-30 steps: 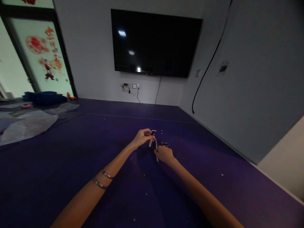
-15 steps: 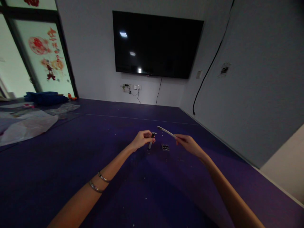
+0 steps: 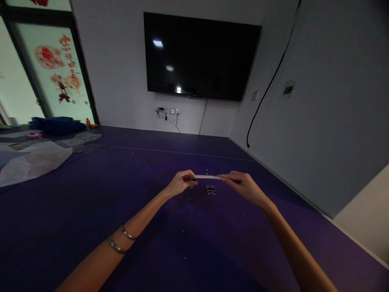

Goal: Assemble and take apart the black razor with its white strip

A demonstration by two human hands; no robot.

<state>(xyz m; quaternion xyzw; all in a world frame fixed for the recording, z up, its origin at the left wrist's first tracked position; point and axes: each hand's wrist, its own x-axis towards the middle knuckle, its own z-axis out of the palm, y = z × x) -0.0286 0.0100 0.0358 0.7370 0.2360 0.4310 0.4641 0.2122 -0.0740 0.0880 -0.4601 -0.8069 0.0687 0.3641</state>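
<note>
My right hand (image 3: 240, 182) is closed on one end of a slim white stick (image 3: 208, 177), which lies almost level between my hands. The stick's far end meets the fingertips of my left hand (image 3: 179, 183). Those fingers are pinched round a small black-and-grey part, mostly hidden by them; its grey lower end (image 3: 191, 187) shows just beneath. Whether the left fingers also grip the stick, I cannot tell. Below the stick, a small dark piece with light metallic edges (image 3: 210, 189) lies on the purple surface (image 3: 182, 227).
Tiny white crumbs are scattered on the purple surface. To the far left lie clear plastic sheeting (image 3: 36, 162) and a dark blue cloth-like heap (image 3: 57, 125). A black cable (image 3: 267, 91) hangs along the right wall, and a television (image 3: 202, 56) is on the wall ahead.
The white stick has swung from a slant, its dark-tipped end raised, to nearly level. That end has come down to the black-and-grey part at my left fingers.
</note>
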